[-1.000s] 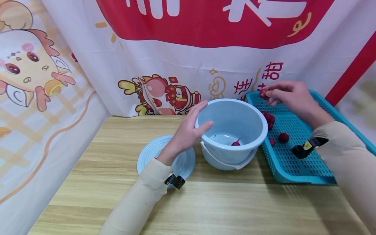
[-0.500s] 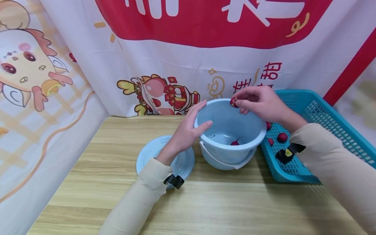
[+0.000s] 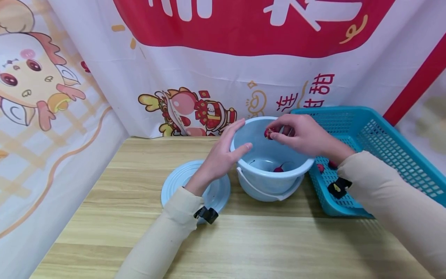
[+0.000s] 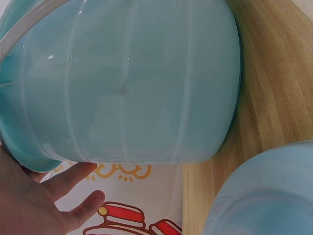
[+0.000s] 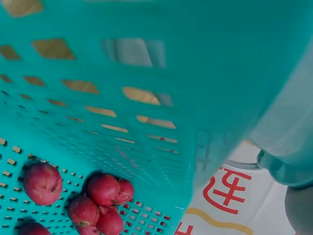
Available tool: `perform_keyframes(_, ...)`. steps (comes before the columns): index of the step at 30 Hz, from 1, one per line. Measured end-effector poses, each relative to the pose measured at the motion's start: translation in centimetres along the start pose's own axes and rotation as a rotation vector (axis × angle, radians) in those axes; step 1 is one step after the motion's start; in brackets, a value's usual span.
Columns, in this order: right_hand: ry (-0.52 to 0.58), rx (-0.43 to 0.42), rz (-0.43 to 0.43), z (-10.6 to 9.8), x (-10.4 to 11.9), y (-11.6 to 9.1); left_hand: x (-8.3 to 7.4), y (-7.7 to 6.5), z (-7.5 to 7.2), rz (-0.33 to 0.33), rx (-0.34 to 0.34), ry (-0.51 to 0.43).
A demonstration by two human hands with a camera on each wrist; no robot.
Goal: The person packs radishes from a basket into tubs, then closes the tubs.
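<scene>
My left hand (image 3: 223,153) holds the light blue bucket (image 3: 268,190) by its left rim, the thumb over the inner side. Up close, the left wrist view has the bucket's ribbed wall (image 4: 122,88) and part of that hand (image 4: 39,200). Between thumb and fingertips of my right hand (image 3: 301,133) is a red radish (image 3: 269,133), held within the bucket's mouth near the far wall. Another radish (image 3: 278,169) with a thin root lies on the bucket floor. Several radishes (image 5: 100,191) sit in the teal basket (image 5: 161,210), partly hidden by my right arm in the head view.
Left of the bucket a round light blue lid (image 3: 174,184) lies on the wooden table (image 3: 265,244), partly under my left forearm. The basket's rim (image 3: 343,211) stands close to the bucket's right side. A printed cloth (image 3: 209,69) hangs behind.
My right hand has carried the radish leftward from above the basket to the bucket's mouth, and dropped a little lower. The left hand stays on the rim.
</scene>
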State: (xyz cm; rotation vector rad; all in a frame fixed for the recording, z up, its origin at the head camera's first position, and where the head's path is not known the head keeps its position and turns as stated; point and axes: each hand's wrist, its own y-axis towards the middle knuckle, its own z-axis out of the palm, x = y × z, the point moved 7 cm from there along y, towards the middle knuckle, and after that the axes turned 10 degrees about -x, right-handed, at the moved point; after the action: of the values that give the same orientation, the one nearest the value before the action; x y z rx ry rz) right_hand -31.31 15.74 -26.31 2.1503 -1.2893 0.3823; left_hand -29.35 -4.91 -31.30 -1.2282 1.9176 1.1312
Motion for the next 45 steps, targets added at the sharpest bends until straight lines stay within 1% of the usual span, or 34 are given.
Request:
perform_keyframes(3,-0.032,-0.004,-0.022,0.3,0.2,-0.1,0.0,0.0,0.0,-0.001,-0.001,-0.001)
perform_keyframes(12,-0.083,0.008,-0.066,0.6,0.3,-0.4,-0.1,0.2,0.1,0.004,0.009,-0.005)
perform_keyframes(17,-0.098,0.02,-0.084,0.7,0.5,-0.5,-0.2,0.1,0.1,0.002,0.007,-0.004)
perform_keyframes(24,-0.119,0.039,-0.107,0.9,0.7,-0.4,-0.1,0.2,-0.1,0.003,0.006,-0.008)
perform_keyframes(45,-0.14,0.052,-0.12,1.1,0.7,-0.5,0.0,0.1,0.0,-0.002,0.006,-0.01)
